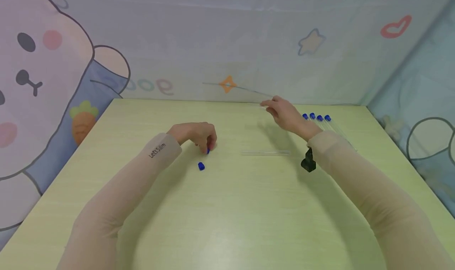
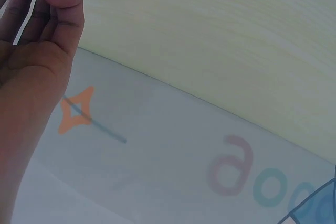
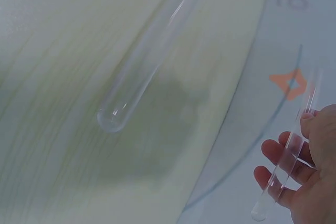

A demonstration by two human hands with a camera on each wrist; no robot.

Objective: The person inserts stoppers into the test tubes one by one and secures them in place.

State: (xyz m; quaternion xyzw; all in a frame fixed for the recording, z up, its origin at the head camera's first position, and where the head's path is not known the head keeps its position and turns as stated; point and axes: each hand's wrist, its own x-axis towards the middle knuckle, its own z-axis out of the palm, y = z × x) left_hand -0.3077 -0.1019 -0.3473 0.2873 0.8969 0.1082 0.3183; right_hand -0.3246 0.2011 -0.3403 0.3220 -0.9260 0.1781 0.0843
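Observation:
Between thumb and fingers my left hand (image 1: 199, 135) pinches a small blue cap (image 1: 208, 151), low over the table. A second blue cap (image 1: 201, 166) lies just in front of that hand. My right hand (image 1: 286, 114), raised near the table's far edge, holds a clear test tube (image 3: 285, 166) with a rounded end; the right wrist view shows the fingers and thumb around it. Another clear test tube (image 1: 265, 153) lies on the table between the hands. In the left wrist view the fingertips are cut off at the top, and the cap is out of sight there.
Several test tubes with blue caps (image 1: 320, 118) lie side by side at the back right, partly behind the right forearm. A black clip-like piece (image 1: 309, 161) shows at the right cuff. The printed cloth (image 1: 199, 33) hangs behind the wooden table (image 1: 227, 222).

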